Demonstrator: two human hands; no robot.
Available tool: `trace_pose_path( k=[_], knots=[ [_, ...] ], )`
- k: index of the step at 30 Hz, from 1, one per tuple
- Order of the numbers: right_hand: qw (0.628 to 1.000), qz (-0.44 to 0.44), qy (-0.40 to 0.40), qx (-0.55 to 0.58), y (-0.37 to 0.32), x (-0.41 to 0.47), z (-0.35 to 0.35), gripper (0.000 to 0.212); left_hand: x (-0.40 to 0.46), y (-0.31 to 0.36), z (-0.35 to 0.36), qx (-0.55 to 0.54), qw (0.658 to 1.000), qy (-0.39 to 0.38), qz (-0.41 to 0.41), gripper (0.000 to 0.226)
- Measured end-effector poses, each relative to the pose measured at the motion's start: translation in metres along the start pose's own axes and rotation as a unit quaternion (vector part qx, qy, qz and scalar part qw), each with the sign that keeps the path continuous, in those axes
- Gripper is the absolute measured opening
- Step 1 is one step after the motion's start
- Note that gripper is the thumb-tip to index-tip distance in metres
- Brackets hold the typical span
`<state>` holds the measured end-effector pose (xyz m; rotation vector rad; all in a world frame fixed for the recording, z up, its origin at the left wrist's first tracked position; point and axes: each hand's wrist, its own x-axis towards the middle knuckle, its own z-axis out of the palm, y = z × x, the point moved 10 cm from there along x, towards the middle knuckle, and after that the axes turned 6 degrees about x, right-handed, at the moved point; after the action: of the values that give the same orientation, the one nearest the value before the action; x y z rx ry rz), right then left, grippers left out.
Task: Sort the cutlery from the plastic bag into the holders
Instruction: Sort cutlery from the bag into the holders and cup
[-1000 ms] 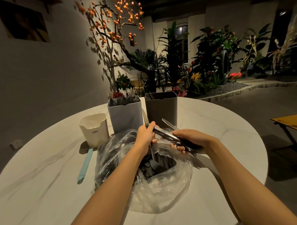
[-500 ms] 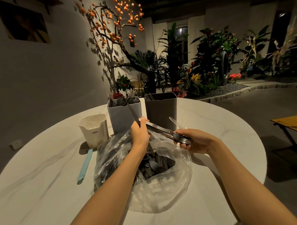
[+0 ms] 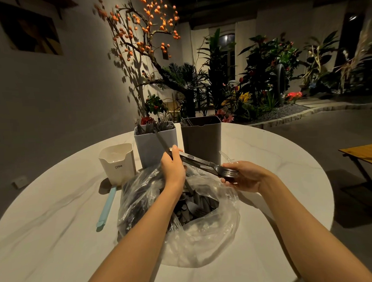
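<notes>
A clear plastic bag [image 3: 205, 235] full of dark cutlery lies open on the round white table [image 3: 276, 163]. My right hand [image 3: 245, 176] grips a bundle of forks [image 3: 205, 164] by their heads, handles pointing left. My left hand [image 3: 173, 166] holds the handle end of that bundle, and a fork slants up from it toward the blue-grey holder [image 3: 153, 146], which is full of forks. Beside it stands a dark grey holder [image 3: 202, 138] with a few pieces in it. A white holder [image 3: 118, 162] stands at the left.
A light blue utensil [image 3: 106, 209] lies on the table left of the bag. A clear plastic piece [image 3: 225, 156] sticks up behind my right hand. Plants and a tree with orange fruit stand behind the table. A wooden bench [image 3: 364, 153] is at the right.
Both hands have risen out of the bag with the fork bundle and shifted toward the holders. My left hand moved up to the handle ends, with a fork now slanting toward the blue-grey holder.
</notes>
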<state>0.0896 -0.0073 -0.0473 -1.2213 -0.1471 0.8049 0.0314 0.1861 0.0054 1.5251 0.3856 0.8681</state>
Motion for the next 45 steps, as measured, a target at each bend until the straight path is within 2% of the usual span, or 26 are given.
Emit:
trace_pose_path(
  k=[5, 12, 15, 18, 25, 29, 33, 36, 40, 45],
  knots=[
    [0.998, -0.028, 0.053, -0.004, -0.006, -0.003, -0.009, 0.019, 0.002, 0.000, -0.015, -0.001, 0.998, 0.064, -0.005, 0.030],
    [0.995, -0.042, 0.069, 0.060, -0.011, 0.003, -0.018, 0.014, -0.002, 0.006, -0.030, -0.011, 0.992, 0.127, 0.008, 0.030],
    [0.990, -0.059, 0.084, 0.101, -0.013, 0.005, -0.025, 0.016, -0.002, 0.004, -0.037, -0.033, 0.988, 0.152, -0.012, 0.029],
    [0.988, -0.072, 0.070, 0.114, -0.015, 0.005, -0.022, 0.018, -0.002, 0.000, -0.042, -0.032, 0.984, 0.173, -0.029, 0.031],
    [0.993, -0.114, 0.022, 0.034, -0.020, -0.001, 0.000, 0.025, -0.007, -0.003, -0.038, -0.054, 0.982, 0.177, -0.043, 0.029],
    [0.989, -0.138, -0.053, 0.030, -0.021, 0.001, 0.018, 0.027, -0.009, -0.004, -0.034, -0.070, 0.981, 0.177, -0.044, 0.028],
    [0.982, -0.156, -0.108, 0.021, -0.021, -0.002, 0.036, 0.019, -0.012, -0.001, -0.024, -0.060, 0.987, 0.147, -0.028, 0.027],
    [0.978, -0.170, -0.114, 0.033, -0.025, -0.001, 0.038, 0.041, -0.015, -0.001, -0.010, -0.032, 0.995, 0.091, -0.024, 0.026],
    [0.975, -0.163, -0.074, 0.135, -0.026, 0.007, 0.022, 0.050, -0.023, 0.004, 0.018, -0.019, 0.999, -0.038, -0.029, 0.018],
    [0.962, -0.186, 0.004, 0.201, -0.027, 0.011, 0.001, 0.030, -0.035, 0.012, 0.045, 0.051, 0.985, -0.163, -0.001, 0.016]
  ],
)
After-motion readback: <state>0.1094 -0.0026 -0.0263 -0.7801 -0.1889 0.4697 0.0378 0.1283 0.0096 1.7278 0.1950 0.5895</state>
